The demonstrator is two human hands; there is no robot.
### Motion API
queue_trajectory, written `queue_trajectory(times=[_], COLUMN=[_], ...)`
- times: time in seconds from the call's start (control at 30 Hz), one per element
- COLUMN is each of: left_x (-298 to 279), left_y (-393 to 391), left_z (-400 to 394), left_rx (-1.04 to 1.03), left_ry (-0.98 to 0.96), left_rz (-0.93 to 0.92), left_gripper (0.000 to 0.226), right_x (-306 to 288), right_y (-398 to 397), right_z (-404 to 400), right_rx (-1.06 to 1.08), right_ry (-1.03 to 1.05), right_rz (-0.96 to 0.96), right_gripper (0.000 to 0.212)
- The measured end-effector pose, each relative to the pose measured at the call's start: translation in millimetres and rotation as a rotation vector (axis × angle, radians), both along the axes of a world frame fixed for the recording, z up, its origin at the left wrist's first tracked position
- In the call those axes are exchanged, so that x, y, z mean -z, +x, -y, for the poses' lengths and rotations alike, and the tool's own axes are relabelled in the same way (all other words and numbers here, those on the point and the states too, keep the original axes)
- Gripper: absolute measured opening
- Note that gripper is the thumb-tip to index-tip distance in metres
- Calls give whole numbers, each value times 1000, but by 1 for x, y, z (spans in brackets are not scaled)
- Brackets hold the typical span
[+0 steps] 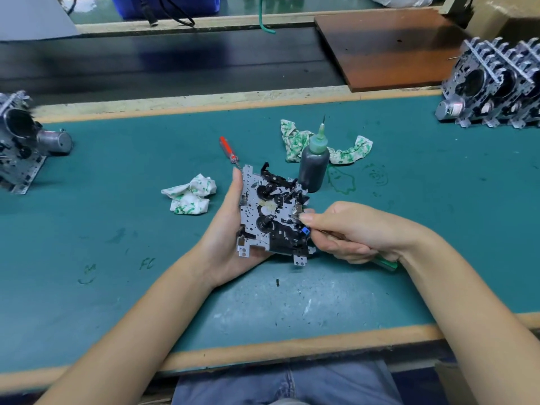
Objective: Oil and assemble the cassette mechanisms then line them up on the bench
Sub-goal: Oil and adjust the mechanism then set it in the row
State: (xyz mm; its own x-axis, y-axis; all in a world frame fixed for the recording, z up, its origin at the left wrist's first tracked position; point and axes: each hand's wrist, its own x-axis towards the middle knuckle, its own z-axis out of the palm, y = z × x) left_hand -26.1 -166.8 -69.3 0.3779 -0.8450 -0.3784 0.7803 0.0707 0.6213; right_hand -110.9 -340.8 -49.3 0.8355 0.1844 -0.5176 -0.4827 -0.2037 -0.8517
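The left hand (230, 229) cups a flat perforated metal cassette mechanism (271, 211) with black gears above the green bench (117, 229). The right hand (347, 229) grips a green-handled tool (385, 263), touching its right edge.

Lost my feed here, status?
Left hand holds mechanism. Right hand works green-handled tool at its edge. Oil bottle close behind.

We can read only "FC", handwritten in green ink on the counter (87, 217) mat toward its near edge. Other green scribbles on the mat are doodles we cannot read as text.
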Motion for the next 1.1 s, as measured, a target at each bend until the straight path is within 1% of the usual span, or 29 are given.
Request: queue_trajectory(times=[0.17, 0.43, 0.67, 0.83, 0.9, 0.97, 1.03, 1.1], left_x=[-1, 0, 0, 2, 2, 0, 0, 0], left_y=[-2, -5, -5, -3, -3, -4, -3, -2], left_z=[2, 2, 3, 0, 0, -2, -5, -7], left_rx=[-41, -61, -60, -21, 1, 22, 43, 80], left_ry=[44, 81, 113, 89, 58, 17, -41, -97], left_rz=[4, 39, 74, 97, 105, 90, 28, -15], left_gripper=[79, 76, 76, 80, 82, 85, 90, 94], right_x=[-1, -6, -7, -1, 1, 1, -1, -2], right_y=[0, 5, 4, -3, -5, -6, -5, -5], right_z=[-2, 4, 4, 1, 1, 6, 11, 13], right_rx=[-13, -126, -175, -124, -77, 6, 104, 154], right_ry=[-25, -45, -152, -172, -112, 29, 149, 202], right_rz=[-20, -109, -33, 52, 91, 107, 95, 85], right_gripper=[64, 59, 58, 62, 64, 62, 53, 43])
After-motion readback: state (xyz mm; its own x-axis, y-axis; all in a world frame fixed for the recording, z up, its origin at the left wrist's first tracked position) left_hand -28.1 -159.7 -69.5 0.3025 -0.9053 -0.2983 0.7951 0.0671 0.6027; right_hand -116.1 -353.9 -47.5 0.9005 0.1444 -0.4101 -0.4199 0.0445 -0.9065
